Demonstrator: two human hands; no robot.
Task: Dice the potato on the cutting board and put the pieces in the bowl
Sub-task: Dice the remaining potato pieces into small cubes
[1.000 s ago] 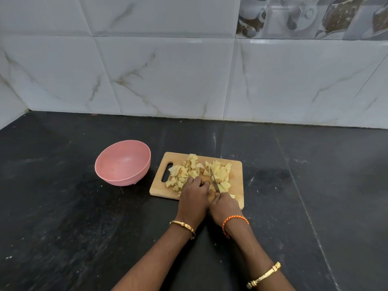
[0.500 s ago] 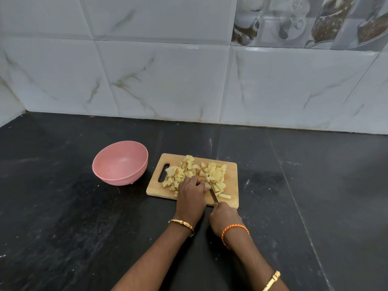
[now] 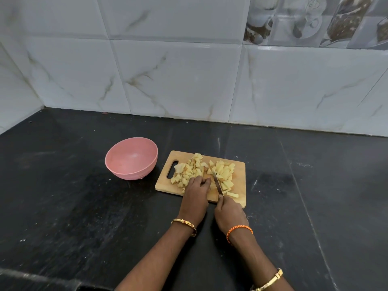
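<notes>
Yellow potato pieces (image 3: 201,172) lie in a heap on the wooden cutting board (image 3: 239,198). The left hand (image 3: 195,198) curls down on the bit not cut yet, to keep it from sliding. The right hand (image 3: 230,213) grips the knife (image 3: 217,183), blade pointing to 12 o'clock beside those fingers. The pink bowl (image 3: 131,158) waits at 9 o'clock of the board, with no pieces inside yet.

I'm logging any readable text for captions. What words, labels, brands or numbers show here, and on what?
None can be read.
The bowl, cutting board and knife show no markings.
The picture tiles on the wall show cups and food, no legible lettering.
</notes>
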